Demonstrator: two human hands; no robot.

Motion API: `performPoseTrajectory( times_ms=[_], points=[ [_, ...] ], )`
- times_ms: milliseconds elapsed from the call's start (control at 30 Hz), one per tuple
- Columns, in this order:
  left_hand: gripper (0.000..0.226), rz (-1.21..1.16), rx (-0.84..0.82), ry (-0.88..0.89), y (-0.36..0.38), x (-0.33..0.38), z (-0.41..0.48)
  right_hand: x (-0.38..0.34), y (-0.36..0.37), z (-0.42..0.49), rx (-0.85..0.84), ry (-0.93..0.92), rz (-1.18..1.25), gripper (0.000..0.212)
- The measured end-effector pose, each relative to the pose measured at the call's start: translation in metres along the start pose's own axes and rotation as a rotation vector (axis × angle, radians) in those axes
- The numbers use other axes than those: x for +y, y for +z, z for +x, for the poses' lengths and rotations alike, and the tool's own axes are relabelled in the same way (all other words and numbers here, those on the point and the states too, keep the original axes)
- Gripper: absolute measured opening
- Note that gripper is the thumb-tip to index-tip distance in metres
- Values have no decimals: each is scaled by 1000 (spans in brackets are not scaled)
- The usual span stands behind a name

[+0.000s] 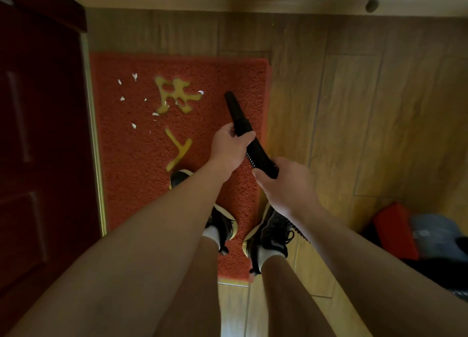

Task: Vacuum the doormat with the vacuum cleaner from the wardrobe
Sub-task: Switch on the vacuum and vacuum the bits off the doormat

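Head view: the left hand (pixel 229 147) is wrapping its fingers round the black vacuum nozzle (pixel 235 109), and the right hand (pixel 286 182) is gripping the ribbed hose (pixel 260 157) just behind it. The nozzle's long axis is running from the right hand forward and slightly left, its tip hanging over the red doormat (pixel 141 159), possibly clear of the pile. The white scraps (pixel 134 101) are lying left of the tip, toward the door (pixel 38 134), so the left hand is sitting nearer them

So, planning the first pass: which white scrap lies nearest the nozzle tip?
The scrap at the right edge of the upper yellow character, beside the nozzle tip; others lie farther left.
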State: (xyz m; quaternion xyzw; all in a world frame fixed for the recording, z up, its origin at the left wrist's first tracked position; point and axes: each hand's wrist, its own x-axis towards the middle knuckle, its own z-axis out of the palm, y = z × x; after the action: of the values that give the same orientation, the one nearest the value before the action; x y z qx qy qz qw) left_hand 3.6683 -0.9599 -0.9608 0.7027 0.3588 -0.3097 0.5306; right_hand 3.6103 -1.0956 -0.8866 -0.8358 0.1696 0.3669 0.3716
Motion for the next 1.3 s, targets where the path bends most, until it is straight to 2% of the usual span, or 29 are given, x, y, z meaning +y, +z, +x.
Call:
performPoseTrajectory(
  times_ms=[167,467,600,900,1000,1300],
  points=[
    [12,-14,11,9,-14,-6,3,-11,10,2,4,1,-28,28],
    [19,-60,12,7,-41,-14,13,-30,28,8,2,-32,-70,29],
    [28,-66,0,6,-52,-14,16,-37,33,11,0,-28,-84,28],
    [32,-61,-13,-5,-72,-8,26,-53,42,21,-13,-37,-72,30],
    [43,-68,-14,-15,-75,-8,26,-57,43,21,-14,-34,-61,29],
    [32,-110,-6,-28,-82,-15,31,-66,48,22,-21,-35,-93,27]
  ],
)
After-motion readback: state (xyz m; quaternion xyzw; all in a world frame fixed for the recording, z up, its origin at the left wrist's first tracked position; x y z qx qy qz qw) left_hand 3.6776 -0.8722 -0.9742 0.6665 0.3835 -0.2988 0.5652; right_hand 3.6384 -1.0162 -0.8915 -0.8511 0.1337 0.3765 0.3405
